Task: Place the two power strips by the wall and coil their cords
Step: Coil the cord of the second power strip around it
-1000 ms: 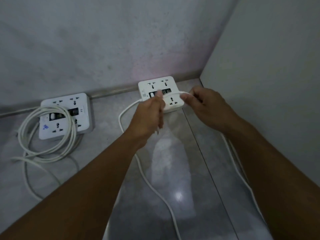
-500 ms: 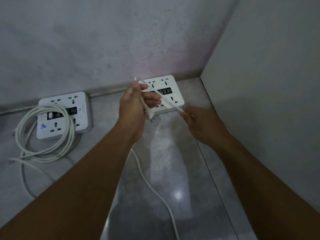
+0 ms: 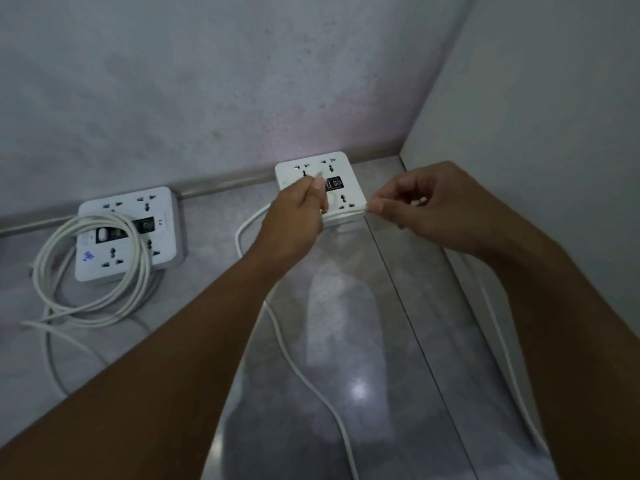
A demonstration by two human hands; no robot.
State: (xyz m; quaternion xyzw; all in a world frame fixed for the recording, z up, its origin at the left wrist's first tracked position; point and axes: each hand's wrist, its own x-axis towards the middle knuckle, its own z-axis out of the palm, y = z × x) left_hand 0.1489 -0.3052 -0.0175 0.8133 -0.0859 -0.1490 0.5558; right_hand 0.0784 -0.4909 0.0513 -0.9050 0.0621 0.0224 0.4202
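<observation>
Two white square power strips lie on the grey floor against the wall. The left power strip (image 3: 128, 233) has its white cord (image 3: 93, 271) looped in a coil over and around it. The right power strip (image 3: 320, 181) sits near the corner, partly hidden behind my hands. My left hand (image 3: 294, 220) is closed on that strip's white cord (image 3: 304, 375), and my right hand (image 3: 429, 206) pinches the same cord, which is stretched short between the two hands. The rest of the cord trails loose down the floor toward me, with another run along the right wall.
A grey wall (image 3: 207, 98) stands behind the strips with a skirting strip at its foot. A white panel (image 3: 554, 133) closes the right side, forming a corner. The glossy floor tiles (image 3: 346, 341) show a light reflection.
My right hand has risen from lower down to level with my left. My left hand has dropped over the right strip, and the cord is now drawn short between both hands.
</observation>
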